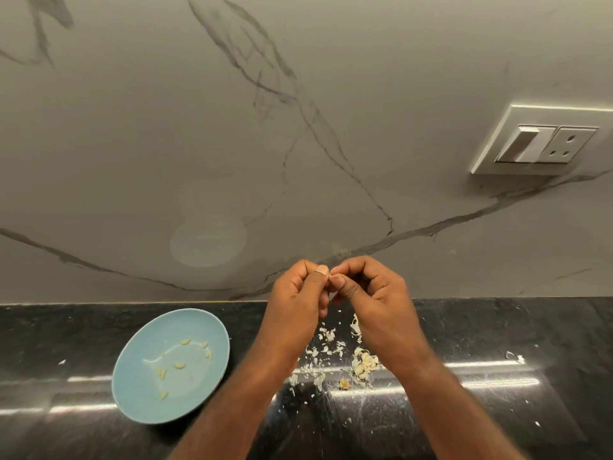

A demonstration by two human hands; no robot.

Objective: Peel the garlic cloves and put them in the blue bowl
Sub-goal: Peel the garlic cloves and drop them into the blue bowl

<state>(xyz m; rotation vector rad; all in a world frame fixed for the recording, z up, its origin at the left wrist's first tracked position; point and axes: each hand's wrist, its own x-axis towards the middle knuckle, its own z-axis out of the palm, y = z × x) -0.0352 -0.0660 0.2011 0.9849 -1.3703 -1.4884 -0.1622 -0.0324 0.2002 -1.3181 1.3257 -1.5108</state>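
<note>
Peeling is the step in hand, we judge. Our left hand point(295, 293) and right hand point(371, 293) meet to the right of the blue bowl point(195, 386), raised over the dark surface point(497, 327). Both grips are narrow, thumbs and fingertips pinching one small garlic clove point(330, 277), mostly hidden. The next move calls for pulling the skin away with the nails, then carrying the clove left into the bowl. Several peeled cloves point(179, 365), small and pale yellow, lie inside the bowl. Unpeeled cloves point(365, 363) wait in a heap right of the bowl, among white skin flakes point(328, 335).
</note>
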